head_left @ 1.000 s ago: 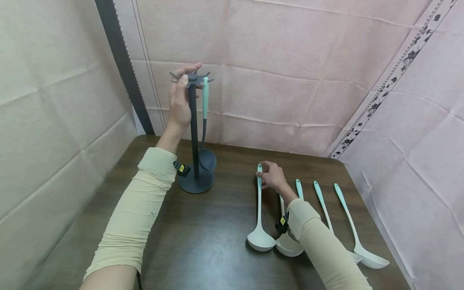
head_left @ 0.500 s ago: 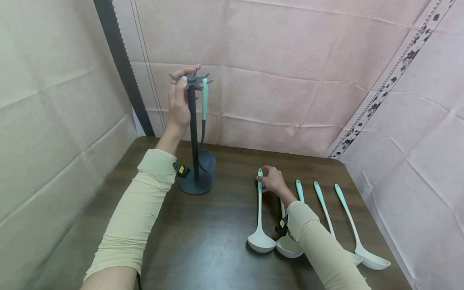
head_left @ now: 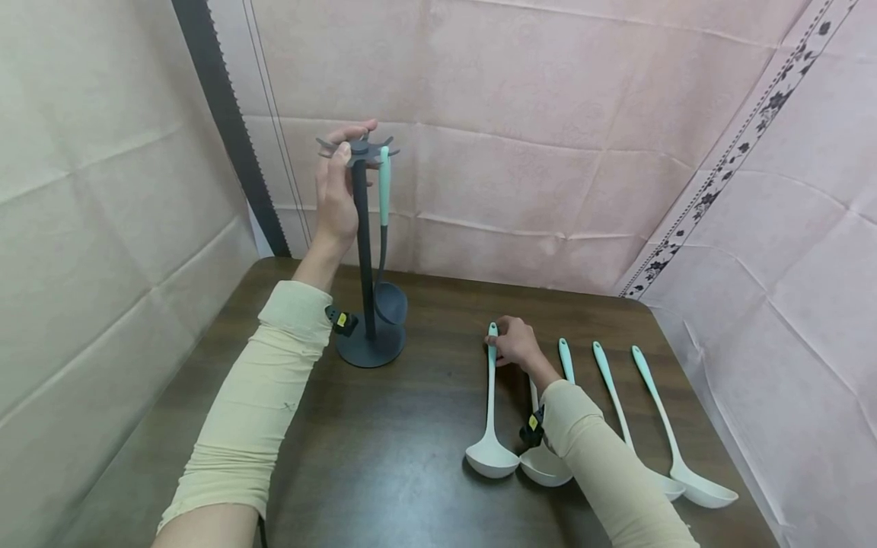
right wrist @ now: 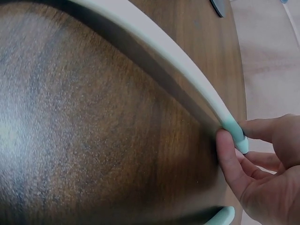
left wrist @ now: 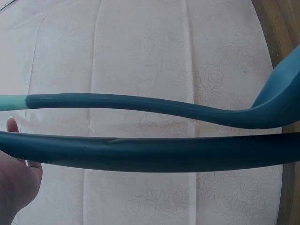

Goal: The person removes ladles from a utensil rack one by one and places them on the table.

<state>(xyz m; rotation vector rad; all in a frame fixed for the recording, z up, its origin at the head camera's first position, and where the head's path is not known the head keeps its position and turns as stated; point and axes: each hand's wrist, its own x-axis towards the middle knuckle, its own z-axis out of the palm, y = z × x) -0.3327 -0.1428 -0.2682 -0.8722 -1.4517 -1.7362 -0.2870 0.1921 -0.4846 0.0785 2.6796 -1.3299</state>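
Observation:
My left hand (head_left: pixel 336 202) grips the top of a dark utensil stand (head_left: pixel 361 228), its thumb at the hooked crown. From one hook hangs a dark ladle (head_left: pixel 392 303) with a mint handle, beside the pole in the left wrist view. On the right, my right hand (head_left: pixel 517 342) pinches the mint handle end of a white ladle (head_left: pixel 491 457) between thumb and fingers. That ladle's bowl sits low at the table, and the right wrist view shows its handle (right wrist: pixel 187 70) above its shadow.
A second white ladle (head_left: pixel 546 467) lies right beside the held one, partly behind my right wrist. Further right are more mint-handled white utensils, including a handle (head_left: pixel 566 358), another handle (head_left: pixel 610 384) and a ladle (head_left: pixel 706 489) near the table's right edge. Cloth (head_left: pixel 521 152) hangs behind the table.
My right hand and the handle end of the white ladle have come down slightly, toward the table. The left hand and the stand stay in place.

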